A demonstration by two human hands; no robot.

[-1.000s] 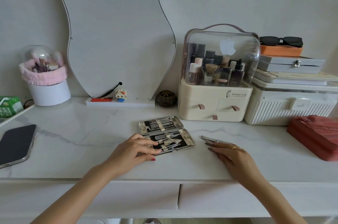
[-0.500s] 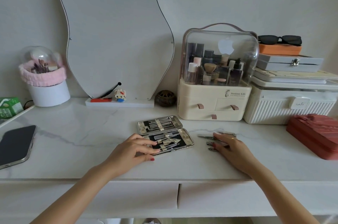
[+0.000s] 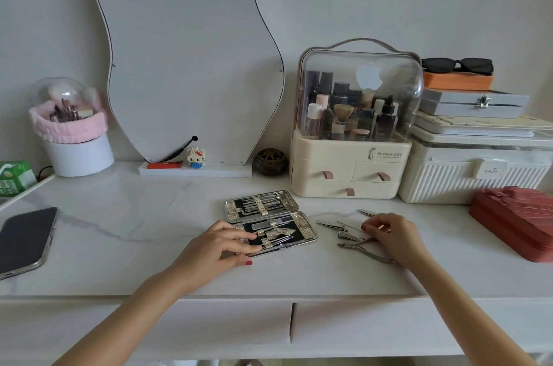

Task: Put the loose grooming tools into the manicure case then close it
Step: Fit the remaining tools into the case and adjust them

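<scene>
Head view, manicure case (image 3: 270, 223) lying open, left hand (image 3: 220, 249) resting flat on its edge, right hand (image 3: 392, 235) pinching a thin tool among loose grooming tools (image 3: 350, 238), organizer (image 3: 350, 168) labelled "Serious Life".

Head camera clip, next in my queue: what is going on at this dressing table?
A person is packing a manicure case, which lies open on the white table. The left hand rests on the case's near half, fingers laid straight across it. The right hand reaches over the loose grooming tools lying beside the case; whether it has pinched one yet is unclear. The case is not closed.
</scene>
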